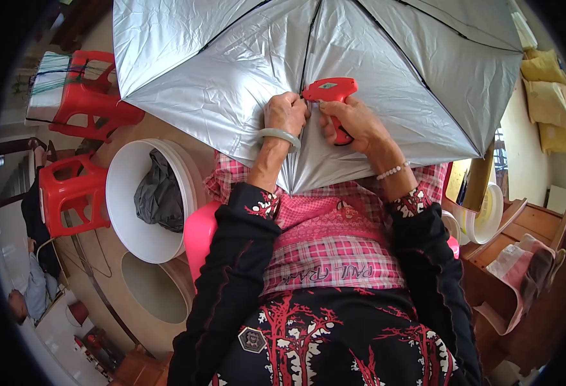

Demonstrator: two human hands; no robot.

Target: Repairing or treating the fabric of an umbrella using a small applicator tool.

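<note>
A silver umbrella canopy (231, 77) with black ribs lies opened across my lap, its inner side toward me. My right hand (360, 125) is wrapped round the handle of a red tagging gun (330, 89), whose narrow front end points left. Against that end, my left hand (287, 114) is closed on the umbrella's middle rib and the cloth beside it. The fingers hide the exact spot where the gun's tip meets the umbrella. Below both hands, the canopy's gathered edge hangs over the pink checked apron (334, 251) on my lap.
To my left stands a white bucket (117, 206) with dark grey cloth (161, 193) inside. Red plastic stools (74, 193) are beyond it, and a person sits at the far left. Wooden furniture (514, 238) and white tubs (487, 215) are at my right; yellowish sacks (549, 103) lie farther off.
</note>
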